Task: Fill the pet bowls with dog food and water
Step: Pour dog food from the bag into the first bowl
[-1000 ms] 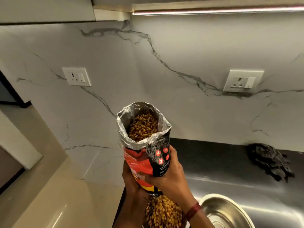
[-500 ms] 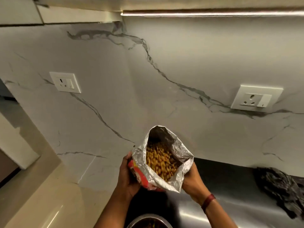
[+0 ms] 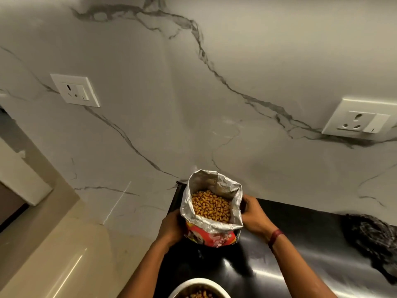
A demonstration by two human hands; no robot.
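While both hands clasp it, the bag (image 3: 211, 211) stands upright with its mouth open, silver foil lining folded outward above a red printed body. Brown kibble (image 3: 210, 205) fills it close to the rim. The left hand (image 3: 170, 227) presses the bag's left side, its fingers (image 3: 180, 218) wrapped against the foil; the right hand (image 3: 253, 215) grips the opposite side, fingers (image 3: 245, 201) curled round the far edge. So the bag sits directly between the two sets of fingers, over the dark counter (image 3: 300, 229) near the marble wall (image 3: 193, 104). Below the fingers, at the frame's bottom edge, a bowl (image 3: 199, 286) holds some kibble. A dark cloth (image 3: 373, 239) lies well right of the right fingers.
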